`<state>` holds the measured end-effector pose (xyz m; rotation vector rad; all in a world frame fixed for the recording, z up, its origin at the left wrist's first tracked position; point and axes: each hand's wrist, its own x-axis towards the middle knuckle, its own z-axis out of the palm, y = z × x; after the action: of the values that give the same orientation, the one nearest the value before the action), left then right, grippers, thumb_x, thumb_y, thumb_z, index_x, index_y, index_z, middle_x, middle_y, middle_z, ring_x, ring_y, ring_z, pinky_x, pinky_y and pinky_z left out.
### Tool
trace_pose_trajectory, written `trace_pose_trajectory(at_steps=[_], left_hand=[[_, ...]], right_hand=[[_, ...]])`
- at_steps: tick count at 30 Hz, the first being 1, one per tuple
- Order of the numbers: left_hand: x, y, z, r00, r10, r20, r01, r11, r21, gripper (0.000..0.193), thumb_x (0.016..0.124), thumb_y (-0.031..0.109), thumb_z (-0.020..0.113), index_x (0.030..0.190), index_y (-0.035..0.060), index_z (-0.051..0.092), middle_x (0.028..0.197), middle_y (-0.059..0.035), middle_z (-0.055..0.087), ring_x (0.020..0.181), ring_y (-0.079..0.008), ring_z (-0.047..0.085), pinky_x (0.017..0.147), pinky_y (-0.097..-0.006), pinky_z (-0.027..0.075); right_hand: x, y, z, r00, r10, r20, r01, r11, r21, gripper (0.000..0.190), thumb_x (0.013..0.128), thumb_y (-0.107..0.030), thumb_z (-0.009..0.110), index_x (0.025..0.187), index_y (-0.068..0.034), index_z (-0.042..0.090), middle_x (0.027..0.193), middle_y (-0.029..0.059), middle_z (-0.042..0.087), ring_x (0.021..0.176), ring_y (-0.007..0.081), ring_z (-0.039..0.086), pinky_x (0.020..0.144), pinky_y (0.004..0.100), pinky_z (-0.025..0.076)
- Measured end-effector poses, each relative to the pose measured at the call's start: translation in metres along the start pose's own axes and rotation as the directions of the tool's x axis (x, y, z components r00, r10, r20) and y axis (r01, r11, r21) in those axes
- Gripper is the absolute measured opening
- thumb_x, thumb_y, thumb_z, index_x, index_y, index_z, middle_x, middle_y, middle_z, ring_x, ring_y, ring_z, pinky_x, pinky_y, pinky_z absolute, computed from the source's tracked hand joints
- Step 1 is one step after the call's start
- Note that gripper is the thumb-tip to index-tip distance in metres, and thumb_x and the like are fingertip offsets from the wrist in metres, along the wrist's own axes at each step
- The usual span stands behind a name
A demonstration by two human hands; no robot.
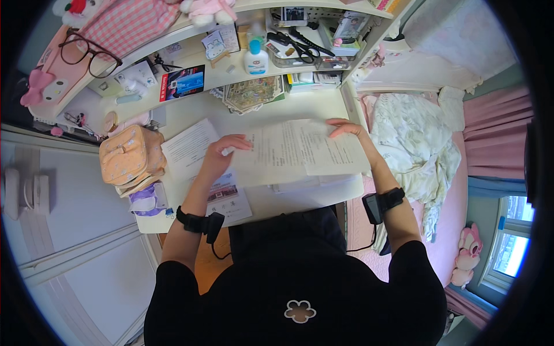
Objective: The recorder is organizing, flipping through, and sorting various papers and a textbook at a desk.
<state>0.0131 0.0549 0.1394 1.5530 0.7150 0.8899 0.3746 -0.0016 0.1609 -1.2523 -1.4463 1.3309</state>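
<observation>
Over the white desk (268,203), wide printed sheets (285,151) are held between my two hands, slightly blurred. My left hand (224,153) grips their left edge, and a small white piece shows between its fingers. At the upper right edge, the fingers of my right hand (348,128) lie bent over the paper. Another printed sheet (188,147) rests on the desk to the left. Partly behind my left forearm lies a booklet (229,197) with a picture and writing on its cover. More white papers (316,184) show under the held sheets' lower edge.
An orange pouch (130,155) and a purple tissue pack (149,199) stand at the desk's left edge. Along the shelf are a blue-capped bottle (256,60), black scissors (298,47) and eyeglasses (91,54). A bed with a crumpled quilt (407,134) is at the right.
</observation>
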Motion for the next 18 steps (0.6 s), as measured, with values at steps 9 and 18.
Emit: trace_pose_trajectory(at_steps=[9,18], left_hand=[[0.013,-0.085,0.090,0.941,0.069,0.332,-0.309,0.575,0.757,0.018,0.064,0.001,0.058,0.074,0.0155,0.063,0.092,0.0042,0.061,0.102,-0.0158,0.050,0.099,-0.0454,0.026],[0.008,-0.107,0.102,0.944,-0.001,0.330,-0.275,0.551,0.788,0.013,0.064,0.005,0.055,0.071,0.0122,0.064,0.094,-0.0014,0.057,0.103,-0.0210,0.048,0.097,-0.0412,0.030]], right_hand=[[-0.016,0.080,-0.048,0.959,-0.168,0.230,0.280,0.398,-0.874,0.018,0.075,-0.008,0.051,0.080,-0.014,0.068,0.125,0.0094,0.046,0.122,0.0286,0.035,0.103,0.0395,0.023],[-0.006,0.108,-0.009,0.988,0.073,0.137,0.105,0.336,-0.936,0.038,0.073,-0.007,0.052,0.111,-0.006,0.054,0.139,0.0137,0.025,0.130,0.0295,0.021,0.105,0.0450,0.019]])
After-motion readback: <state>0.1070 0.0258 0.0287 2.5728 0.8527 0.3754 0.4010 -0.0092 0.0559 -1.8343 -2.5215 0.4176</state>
